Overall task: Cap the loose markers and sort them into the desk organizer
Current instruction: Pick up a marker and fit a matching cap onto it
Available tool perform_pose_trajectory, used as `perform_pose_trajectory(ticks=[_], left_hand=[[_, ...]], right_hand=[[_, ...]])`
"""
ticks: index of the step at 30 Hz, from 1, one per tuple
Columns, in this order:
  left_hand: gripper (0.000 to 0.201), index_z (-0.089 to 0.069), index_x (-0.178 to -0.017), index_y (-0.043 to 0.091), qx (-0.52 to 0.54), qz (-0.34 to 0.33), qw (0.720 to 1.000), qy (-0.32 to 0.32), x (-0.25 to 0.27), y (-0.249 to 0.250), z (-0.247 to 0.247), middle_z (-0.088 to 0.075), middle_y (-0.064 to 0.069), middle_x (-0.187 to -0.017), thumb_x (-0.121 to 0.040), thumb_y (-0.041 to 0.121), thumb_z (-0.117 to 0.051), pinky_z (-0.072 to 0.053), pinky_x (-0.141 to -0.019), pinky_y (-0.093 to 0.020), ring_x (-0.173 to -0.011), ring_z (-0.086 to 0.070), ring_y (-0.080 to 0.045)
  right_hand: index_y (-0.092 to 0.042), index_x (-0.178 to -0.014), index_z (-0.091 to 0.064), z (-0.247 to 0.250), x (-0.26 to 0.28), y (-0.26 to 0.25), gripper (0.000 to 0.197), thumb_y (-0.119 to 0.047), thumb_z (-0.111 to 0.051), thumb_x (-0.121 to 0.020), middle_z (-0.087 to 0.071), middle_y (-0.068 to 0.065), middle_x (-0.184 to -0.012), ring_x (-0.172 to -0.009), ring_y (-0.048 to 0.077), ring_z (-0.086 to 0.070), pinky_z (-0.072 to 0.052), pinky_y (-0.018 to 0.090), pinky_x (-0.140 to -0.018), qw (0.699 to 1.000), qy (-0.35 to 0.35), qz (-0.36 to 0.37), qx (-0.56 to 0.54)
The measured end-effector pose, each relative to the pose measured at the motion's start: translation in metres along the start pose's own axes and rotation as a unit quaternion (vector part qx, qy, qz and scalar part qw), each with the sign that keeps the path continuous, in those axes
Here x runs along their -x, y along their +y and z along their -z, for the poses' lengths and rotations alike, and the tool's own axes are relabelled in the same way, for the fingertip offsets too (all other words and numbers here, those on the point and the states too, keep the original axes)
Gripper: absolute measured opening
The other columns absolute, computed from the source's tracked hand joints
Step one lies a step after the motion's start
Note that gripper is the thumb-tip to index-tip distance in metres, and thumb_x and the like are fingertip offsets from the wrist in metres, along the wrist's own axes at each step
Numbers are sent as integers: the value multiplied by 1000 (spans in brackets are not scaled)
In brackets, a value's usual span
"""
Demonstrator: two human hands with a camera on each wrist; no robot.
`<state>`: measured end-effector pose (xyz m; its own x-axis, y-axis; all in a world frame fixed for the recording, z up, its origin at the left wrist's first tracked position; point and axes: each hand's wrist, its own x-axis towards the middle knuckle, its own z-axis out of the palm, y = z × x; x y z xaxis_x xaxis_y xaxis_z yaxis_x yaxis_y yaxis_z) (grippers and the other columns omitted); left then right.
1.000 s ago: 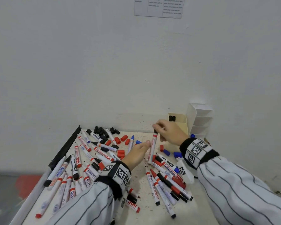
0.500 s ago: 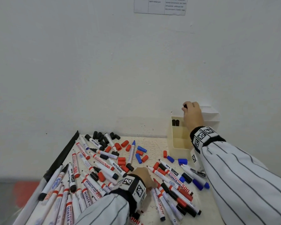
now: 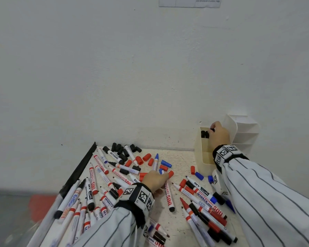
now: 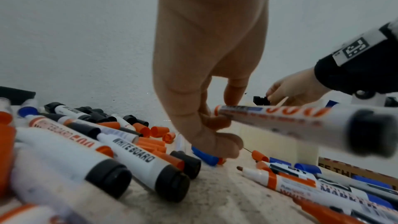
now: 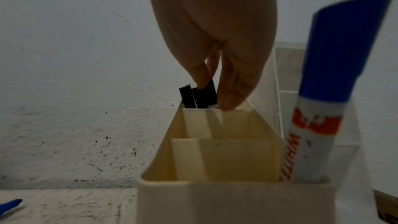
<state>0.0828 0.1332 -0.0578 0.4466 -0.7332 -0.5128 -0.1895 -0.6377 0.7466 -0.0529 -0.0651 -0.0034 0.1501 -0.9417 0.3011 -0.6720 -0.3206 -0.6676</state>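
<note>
Right hand, head view: we see our right hand (image 3: 218, 135) up over the cream desk organizer (image 3: 202, 157), fingertips pinched on the black cap of a marker (image 3: 212, 129) standing in the compartment farthest from us, beside two other black-capped markers (image 3: 204, 134).
Left hand, head view: our left hand (image 3: 154, 180) is down on the table (image 3: 178, 227) to the left of the organizer, among loose caps, fingers curled; a red-printed marker (image 3: 168, 196) runs out from under it toward us.
Loose markers, head view: uncapped and capped ones lie scattered left of the organizer and in front of it.
Left wrist view: fingers (image 4: 233, 94) and thumb clamp that red-printed marker (image 4: 280, 118), lifted off the table; a blue cap (image 4: 204, 157) sits just under the fingertip.
Right wrist view: fingers (image 5: 233, 89) close around the third black cap (image 5: 211, 94) in the organizer's far compartment; the two nearer middle compartments show only their walls, and a blue-capped marker (image 5: 323, 91) stands at the organizer's right side.
</note>
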Motion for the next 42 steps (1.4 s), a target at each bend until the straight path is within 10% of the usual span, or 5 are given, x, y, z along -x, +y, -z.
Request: perform_pose_trajectory(ticks=[13,23,26,36,42], left_hand=[[10,-51,-98,19,62,-82,987,125,8,-11,26,-57,-4,-85,-95,27,-48,-56,-79,-36,-76,-59,-18],[26,-58,-110,13,88,-69,974,198,31,-34,54,-63,-8,-106,-91,31,-55,-54,-86,-39,-93,-63,-22],[30,-59,-115,11,67,-68,974,204,35,-45,62,-60,-1,-102,-92,30,-54,-48,-83,-29,-91,-60,-16],[16,-59,-96,26,111,-73,973,188,42,-70,76,-67,-10,-108,-88,40,-57,-51,-92,-47,-102,-64,-30],[26,-59,-111,23,105,-99,976,164,47,-73,76,-64,-6,-113,-92,38,-52,-49,-95,-46,-105,-62,-29]], right_hand=[[-5,-106,-57,-13,32,-26,22,-4,-50,-85,-49,14,-118,-109,27,-47,-39,32,-91,996,-64,42,50],[-22,-114,-62,-54,119,-68,29,-15,-59,-87,-56,-7,-95,-76,7,-52,-43,16,-65,839,-507,153,126],[-29,-115,-60,-66,138,-67,34,-17,-61,-83,-57,-2,-114,-96,14,-56,-48,26,-84,829,-495,173,196],[-19,-94,-44,-78,153,-58,19,-15,-59,-84,-51,2,-99,-82,15,-47,-36,18,-56,857,-427,146,248],[-16,-115,-54,-68,145,-61,25,-16,-51,-90,-54,7,-112,-91,17,-48,-38,24,-77,901,-388,149,127]])
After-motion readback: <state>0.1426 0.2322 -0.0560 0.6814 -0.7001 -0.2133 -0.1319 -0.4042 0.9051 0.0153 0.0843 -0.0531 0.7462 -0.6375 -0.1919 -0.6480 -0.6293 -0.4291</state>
